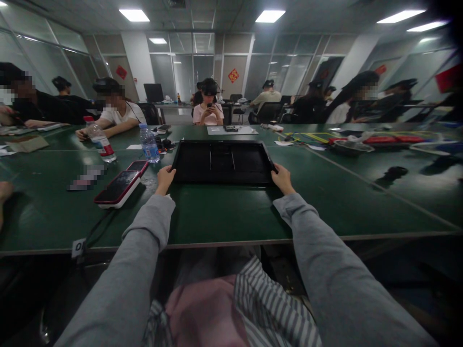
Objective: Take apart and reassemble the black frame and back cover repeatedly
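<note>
A shallow black tray [191, 164] with a raised rim lies in front of me on the green table [224, 212]. Two thin light strips run front to back inside it. My left hand [166, 179] is closed on its left edge near the front corner. On the opposite side, my right hand [283, 178] grips the right edge, also near the front. Both thumbs rest by the rim, while some fingers are hidden beneath or behind it. Left of the tray stand a blue-capped water bottle [149, 144] and a phone-like device with a dark screen [119, 187].
A red-capped bottle [101, 140] stands farther left. Beyond the tray lies a white sheet [217, 130] with small items on it. Plastic-wrapped things and red objects [394, 139] lie at the right. Several people sit around the tables. A cable [97, 226] hangs over the front edge at left.
</note>
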Action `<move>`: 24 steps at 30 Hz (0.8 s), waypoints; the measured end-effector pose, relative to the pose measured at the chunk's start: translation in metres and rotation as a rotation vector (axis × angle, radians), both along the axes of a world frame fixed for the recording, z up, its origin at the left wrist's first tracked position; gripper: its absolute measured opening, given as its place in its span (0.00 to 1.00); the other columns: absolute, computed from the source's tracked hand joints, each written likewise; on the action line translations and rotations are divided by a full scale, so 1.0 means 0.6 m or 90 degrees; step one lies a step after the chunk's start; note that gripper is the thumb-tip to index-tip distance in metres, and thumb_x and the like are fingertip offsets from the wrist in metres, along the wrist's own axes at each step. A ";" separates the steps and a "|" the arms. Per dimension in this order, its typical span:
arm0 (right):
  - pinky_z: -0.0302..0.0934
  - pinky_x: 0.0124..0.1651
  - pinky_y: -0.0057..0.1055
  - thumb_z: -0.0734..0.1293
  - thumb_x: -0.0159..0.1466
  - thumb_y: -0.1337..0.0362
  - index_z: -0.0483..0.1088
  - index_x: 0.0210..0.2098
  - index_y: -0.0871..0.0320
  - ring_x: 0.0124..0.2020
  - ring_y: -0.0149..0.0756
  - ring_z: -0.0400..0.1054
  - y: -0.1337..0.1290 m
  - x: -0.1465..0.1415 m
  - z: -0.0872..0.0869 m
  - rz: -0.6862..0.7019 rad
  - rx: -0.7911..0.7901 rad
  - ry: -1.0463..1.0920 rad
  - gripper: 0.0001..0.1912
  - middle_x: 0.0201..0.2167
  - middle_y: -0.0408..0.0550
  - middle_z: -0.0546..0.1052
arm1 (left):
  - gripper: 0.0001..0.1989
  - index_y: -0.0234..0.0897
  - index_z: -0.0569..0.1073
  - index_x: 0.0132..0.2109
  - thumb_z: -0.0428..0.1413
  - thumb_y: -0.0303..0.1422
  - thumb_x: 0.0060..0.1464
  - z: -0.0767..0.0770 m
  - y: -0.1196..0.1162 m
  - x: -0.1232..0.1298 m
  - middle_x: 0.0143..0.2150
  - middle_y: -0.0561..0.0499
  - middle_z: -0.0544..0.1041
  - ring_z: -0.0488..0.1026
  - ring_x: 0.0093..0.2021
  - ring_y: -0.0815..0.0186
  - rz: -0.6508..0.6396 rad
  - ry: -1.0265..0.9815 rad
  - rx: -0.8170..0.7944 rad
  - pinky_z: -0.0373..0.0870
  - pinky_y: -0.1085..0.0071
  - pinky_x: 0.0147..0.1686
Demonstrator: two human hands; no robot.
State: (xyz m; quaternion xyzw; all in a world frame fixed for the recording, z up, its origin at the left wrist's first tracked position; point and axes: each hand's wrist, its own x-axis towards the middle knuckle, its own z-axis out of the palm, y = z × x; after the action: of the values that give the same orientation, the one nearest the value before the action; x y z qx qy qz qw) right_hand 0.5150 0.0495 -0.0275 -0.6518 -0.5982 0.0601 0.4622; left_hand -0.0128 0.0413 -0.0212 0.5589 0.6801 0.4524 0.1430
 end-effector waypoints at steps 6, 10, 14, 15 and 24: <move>0.57 0.70 0.50 0.61 0.61 0.68 0.70 0.63 0.63 0.63 0.48 0.68 0.008 -0.020 -0.006 0.010 -0.006 -0.011 0.30 0.60 0.59 0.75 | 0.17 0.35 0.82 0.48 0.55 0.41 0.62 0.010 -0.024 -0.008 0.50 0.35 0.82 0.78 0.54 0.48 0.064 0.098 -0.038 0.70 0.58 0.54; 0.55 0.71 0.46 0.59 0.64 0.68 0.66 0.66 0.67 0.65 0.48 0.66 -0.001 -0.028 -0.006 -0.010 -0.047 -0.030 0.31 0.63 0.63 0.72 | 0.18 0.35 0.81 0.49 0.56 0.42 0.62 0.011 -0.032 0.000 0.51 0.34 0.81 0.76 0.55 0.45 0.089 0.122 -0.040 0.69 0.55 0.54; 0.56 0.69 0.49 0.59 0.67 0.65 0.63 0.68 0.67 0.64 0.52 0.65 -0.016 -0.039 0.002 -0.045 -0.063 -0.057 0.30 0.61 0.66 0.72 | 0.21 0.33 0.78 0.55 0.53 0.43 0.65 0.017 -0.046 0.016 0.54 0.30 0.78 0.72 0.59 0.40 0.129 0.161 -0.059 0.65 0.47 0.58; 0.56 0.68 0.51 0.59 0.68 0.64 0.63 0.67 0.67 0.65 0.53 0.64 -0.019 -0.042 0.005 -0.063 -0.041 -0.073 0.30 0.61 0.67 0.71 | 0.22 0.33 0.77 0.56 0.52 0.43 0.65 0.020 -0.050 0.022 0.57 0.29 0.76 0.69 0.62 0.39 0.142 0.182 -0.034 0.62 0.44 0.61; 0.52 0.69 0.56 0.53 0.74 0.52 0.59 0.70 0.60 0.71 0.55 0.52 -0.023 -0.122 0.010 -0.047 0.082 -0.255 0.30 0.68 0.65 0.60 | 0.28 0.38 0.68 0.68 0.52 0.44 0.67 0.016 -0.056 0.091 0.74 0.37 0.59 0.53 0.72 0.40 -0.098 0.308 0.117 0.44 0.41 0.70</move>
State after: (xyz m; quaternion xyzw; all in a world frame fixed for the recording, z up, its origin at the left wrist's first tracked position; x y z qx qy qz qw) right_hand 0.4415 0.0356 -0.0217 -0.6416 -0.6562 -0.1257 0.3767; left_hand 0.0421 0.0074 -0.0117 0.7115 0.6059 0.3534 -0.0412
